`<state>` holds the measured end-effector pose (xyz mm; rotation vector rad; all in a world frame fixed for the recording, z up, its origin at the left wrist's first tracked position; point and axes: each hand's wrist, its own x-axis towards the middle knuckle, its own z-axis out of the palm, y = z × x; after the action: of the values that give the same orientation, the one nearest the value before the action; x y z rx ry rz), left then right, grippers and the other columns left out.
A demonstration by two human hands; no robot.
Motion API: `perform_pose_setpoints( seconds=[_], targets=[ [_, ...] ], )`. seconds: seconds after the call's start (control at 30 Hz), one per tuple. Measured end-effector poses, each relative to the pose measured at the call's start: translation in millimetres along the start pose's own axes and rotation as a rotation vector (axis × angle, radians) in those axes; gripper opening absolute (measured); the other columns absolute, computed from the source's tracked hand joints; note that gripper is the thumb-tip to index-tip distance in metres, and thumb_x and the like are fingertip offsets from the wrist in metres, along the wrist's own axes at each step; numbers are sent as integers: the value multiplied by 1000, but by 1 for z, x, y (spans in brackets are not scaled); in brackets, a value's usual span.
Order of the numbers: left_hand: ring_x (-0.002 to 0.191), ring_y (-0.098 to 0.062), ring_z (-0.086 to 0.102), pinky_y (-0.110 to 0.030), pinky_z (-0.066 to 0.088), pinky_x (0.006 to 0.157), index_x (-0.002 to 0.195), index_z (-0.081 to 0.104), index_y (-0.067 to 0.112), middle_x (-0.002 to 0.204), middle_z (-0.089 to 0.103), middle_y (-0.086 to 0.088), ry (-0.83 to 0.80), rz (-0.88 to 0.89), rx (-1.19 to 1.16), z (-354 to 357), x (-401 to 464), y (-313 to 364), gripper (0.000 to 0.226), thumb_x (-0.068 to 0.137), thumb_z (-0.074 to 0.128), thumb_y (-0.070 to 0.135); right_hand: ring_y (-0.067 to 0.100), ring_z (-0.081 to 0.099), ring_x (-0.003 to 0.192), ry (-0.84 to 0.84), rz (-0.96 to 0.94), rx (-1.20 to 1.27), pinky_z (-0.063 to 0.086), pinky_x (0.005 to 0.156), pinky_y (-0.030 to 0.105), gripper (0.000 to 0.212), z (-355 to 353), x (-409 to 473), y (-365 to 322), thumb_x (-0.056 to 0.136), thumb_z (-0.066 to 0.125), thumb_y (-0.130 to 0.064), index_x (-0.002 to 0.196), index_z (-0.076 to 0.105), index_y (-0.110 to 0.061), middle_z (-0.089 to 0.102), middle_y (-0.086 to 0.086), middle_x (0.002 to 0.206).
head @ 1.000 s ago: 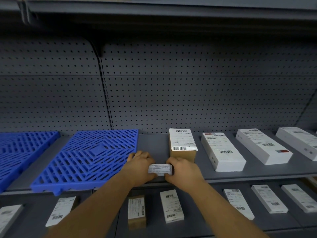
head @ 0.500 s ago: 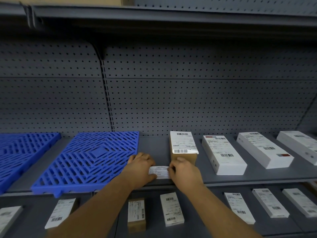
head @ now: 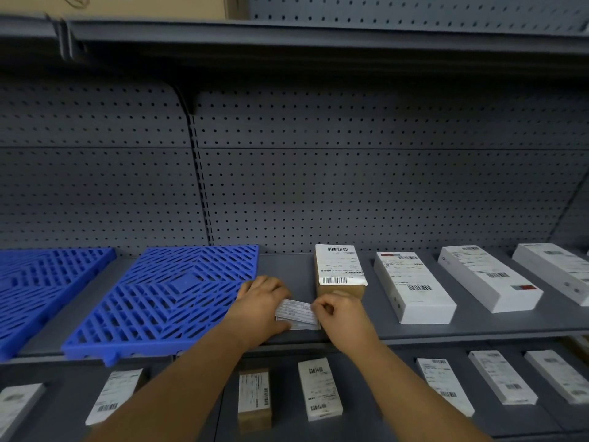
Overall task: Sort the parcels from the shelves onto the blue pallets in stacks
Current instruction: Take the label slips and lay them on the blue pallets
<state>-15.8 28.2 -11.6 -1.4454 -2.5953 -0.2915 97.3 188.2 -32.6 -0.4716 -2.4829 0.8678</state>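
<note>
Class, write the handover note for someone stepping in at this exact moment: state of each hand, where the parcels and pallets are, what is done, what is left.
Left hand and right hand both grip the small labelled parcel at the front of the middle shelf, between the blue pallet and the brown parcel.
Second blue pallet lies further left.
Done: nothing stacked; both pallets carry no parcels.
Left: place this parcel on a pallet, then move the brown parcel, the white parcels to its right and those on the lower shelf.

On the shelf (head: 478, 327), two pallets (head: 165, 301) lie left, parcels (head: 411, 285) right, a small parcel (head: 298, 314) between.
</note>
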Motion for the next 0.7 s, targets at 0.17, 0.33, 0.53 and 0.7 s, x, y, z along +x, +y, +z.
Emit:
perform_pose_setpoints(
  seconds=[0.17,0.33,0.53,0.7],
  targets=[
    [130,-11,28,-35,14,111,131,47,32,133,41,13,50,39,61,0,-4,0,56,80,64,48,9,52,71,-49,31,62,47,69,25,16,-3,0,-2,91,60,-22,76,65,-21,52,-8,80],
    [128,-12,34,-39,16,112,126,53,30,129,46,11,116,63,72,-4,-8,4,50,80,65,44,12,55,77,-76,57,113,44,69,18,23,-8,-2,-3,93,58,-21,70,59,-24,55,-3,88],
    [123,-12,39,-41,22,108,119,58,30,123,51,11,197,76,85,-10,-15,10,44,78,64,44,5,47,92,-5,-89,-94,47,75,25,16,-20,-12,-6,84,63,-42,90,64,-27,49,-13,100],
    [115,-14,46,-42,28,104,109,62,28,115,55,9,251,60,79,-16,-26,10,38,74,66,42,18,47,113,146,-417,-447,43,89,38,39,-21,-19,-10,70,56,-53,95,68,-26,52,-3,122]
  ],
)
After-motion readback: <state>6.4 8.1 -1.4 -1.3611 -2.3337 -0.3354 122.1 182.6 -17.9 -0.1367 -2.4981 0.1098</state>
